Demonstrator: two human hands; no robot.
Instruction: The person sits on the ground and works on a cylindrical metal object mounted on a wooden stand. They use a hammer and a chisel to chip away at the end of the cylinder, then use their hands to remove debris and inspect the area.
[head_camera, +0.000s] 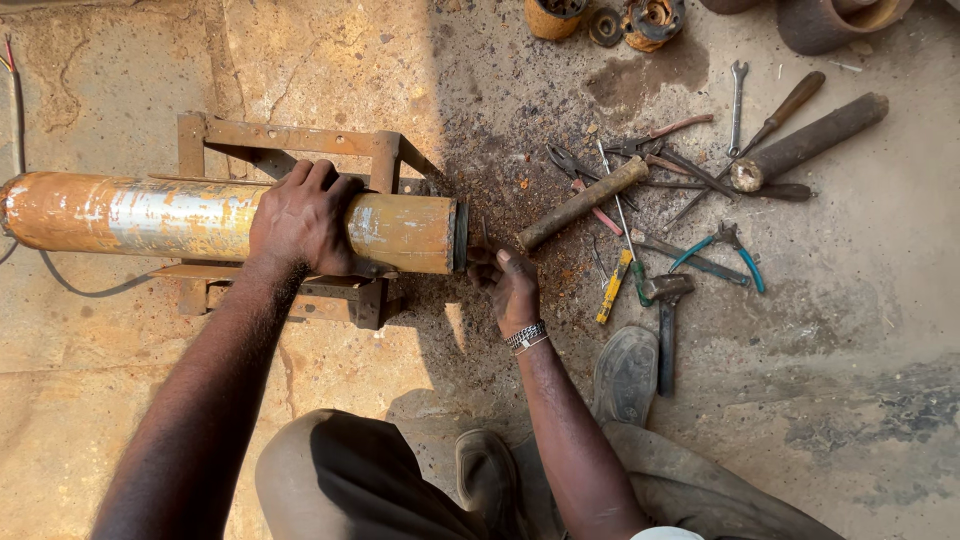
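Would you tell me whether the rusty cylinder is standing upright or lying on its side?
Lying on its side: the rusty cylinder rests horizontally across the metal frame, with the left hand pressed on top.

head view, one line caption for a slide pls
Left hand steadies a rusty cylinder on a metal stand; right hand at its open end, tools scattered nearby.
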